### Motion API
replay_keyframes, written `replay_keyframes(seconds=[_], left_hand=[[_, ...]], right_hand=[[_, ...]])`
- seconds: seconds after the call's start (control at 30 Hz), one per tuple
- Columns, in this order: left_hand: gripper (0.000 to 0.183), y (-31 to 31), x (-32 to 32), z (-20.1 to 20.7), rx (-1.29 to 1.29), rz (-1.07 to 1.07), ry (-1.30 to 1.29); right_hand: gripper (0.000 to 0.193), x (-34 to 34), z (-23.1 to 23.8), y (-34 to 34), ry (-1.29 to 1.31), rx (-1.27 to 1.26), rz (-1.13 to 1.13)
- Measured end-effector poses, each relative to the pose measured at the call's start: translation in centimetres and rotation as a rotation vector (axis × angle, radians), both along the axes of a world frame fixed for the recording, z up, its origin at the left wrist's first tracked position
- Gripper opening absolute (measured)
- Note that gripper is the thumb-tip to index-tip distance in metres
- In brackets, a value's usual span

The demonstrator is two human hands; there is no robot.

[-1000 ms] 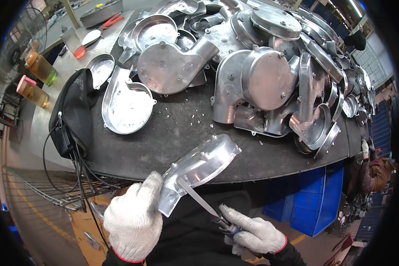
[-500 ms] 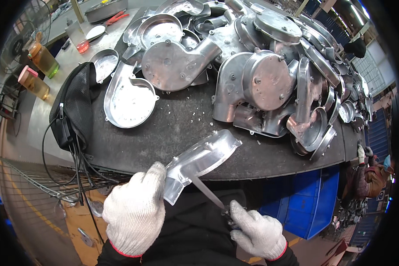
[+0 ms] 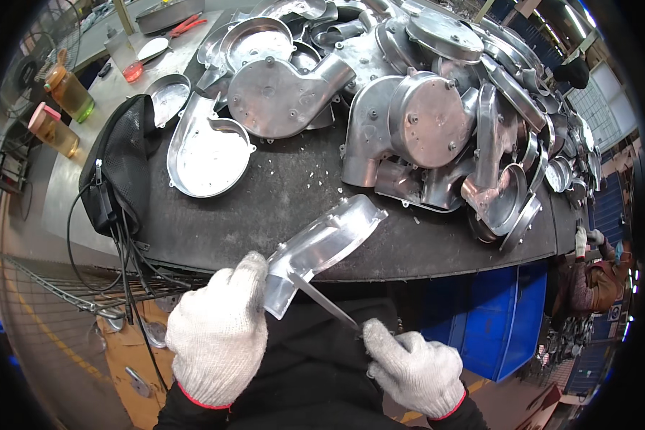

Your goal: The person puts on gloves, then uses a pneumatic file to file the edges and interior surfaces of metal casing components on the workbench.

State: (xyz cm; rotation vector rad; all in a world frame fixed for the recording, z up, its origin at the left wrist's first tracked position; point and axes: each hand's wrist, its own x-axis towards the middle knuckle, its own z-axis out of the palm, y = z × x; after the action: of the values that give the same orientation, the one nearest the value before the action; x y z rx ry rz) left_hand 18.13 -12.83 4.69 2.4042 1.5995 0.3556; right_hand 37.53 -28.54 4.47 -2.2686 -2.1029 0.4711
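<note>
My left hand (image 3: pixel 218 333), in a white knit glove with a red cuff, is closed on the spout end of a silver cast-metal blower housing (image 3: pixel 333 233). The housing tilts up to the right over the front edge of the bench. In my right hand (image 3: pixel 417 369), gloved the same way, is a narrow flat metal file (image 3: pixel 325 301). Its blade tip lies against the housing near the base of the spout, beside my left fingers. My right fingers hide the file's handle.
Similar housings (image 3: pixel 433 122) are heaped across the dark bench mat (image 3: pixel 287 208). A black mesh bag (image 3: pixel 115 172) with cables lies left, near bottles (image 3: pixel 68 93). A blue bin (image 3: pixel 480 322) stands below the bench edge. Another person (image 3: pixel 598 283) is at far right.
The file's blade has slid toward the spout end, up and left, with my right hand following slightly. The housing has tipped a little. My left hand keeps its grip.
</note>
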Motion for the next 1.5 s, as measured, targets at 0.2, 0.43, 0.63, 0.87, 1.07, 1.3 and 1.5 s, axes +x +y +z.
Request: replay_keyframes(seconds=[0.2, 0.43, 0.63, 0.87, 1.07, 1.3, 1.5], left_hand=[[0.029, 0.0, -0.2, -0.2, -0.01, 0.019, -0.053], [0.055, -0.3, -1.2, -1.5, 0.064, -0.08, -0.115], [0.054, -0.7, -1.5, -2.2, 0.031, -0.017, -0.137], [0.038, -0.8, -1.5, -2.1, 0.007, 0.03, -0.121], [0.058, -0.7, -1.9, -3.0, 0.043, -0.019, -0.162], [0.037, -1.2, -1.6, -2.8, 0.033, 0.034, -0.181], [0.037, -1.3, -1.4, -3.0, 0.061, 0.041, -0.199]], right_hand=[[0.075, 0.6, 0.0, 0.0, 0.186, -0.023, -0.048], [0.073, 2.6, -1.5, 1.1, 1.154, -0.522, -0.255], [0.074, 2.6, -2.9, 1.3, 1.485, -0.818, -0.413], [0.071, 1.4, -3.1, 1.5, 1.464, -0.793, -0.452], [0.071, 0.9, -3.7, 1.4, 1.599, -0.748, -0.452], [0.071, 0.3, -3.7, 1.1, 1.553, -0.712, -0.395], [0.069, -0.5, -4.0, 0.4, 1.676, -0.62, -0.318]])
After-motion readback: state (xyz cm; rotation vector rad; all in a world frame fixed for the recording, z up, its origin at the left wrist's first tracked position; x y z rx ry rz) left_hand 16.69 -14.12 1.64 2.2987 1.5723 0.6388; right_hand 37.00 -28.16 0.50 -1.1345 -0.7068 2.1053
